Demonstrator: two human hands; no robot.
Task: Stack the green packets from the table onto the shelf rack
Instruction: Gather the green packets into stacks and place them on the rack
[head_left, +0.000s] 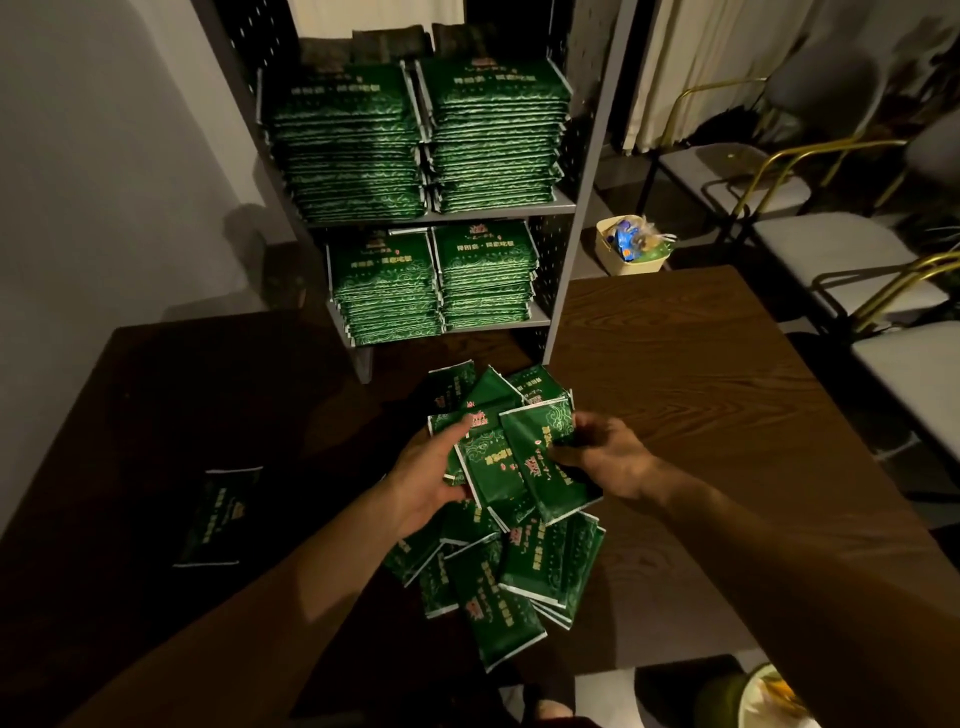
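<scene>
Packets (511, 467) sit fanned between both hands above a loose heap (498, 577) at the table's (701, 374) near edge. Left hand (431, 478) and right hand (605, 454) each grip them; filled stacks line the shelf rack (563, 208) at the far edge

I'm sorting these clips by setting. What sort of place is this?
Probably a small shop's back room or a dining space: a shelf rack stocked with identical green packets, a wooden table, and gold-framed chairs along the side.

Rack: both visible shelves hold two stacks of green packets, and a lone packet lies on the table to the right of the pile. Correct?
Not quite. The head view shows the lone packet left of the pile, not right. Both shelves of the rack do hold two stacks.
</scene>
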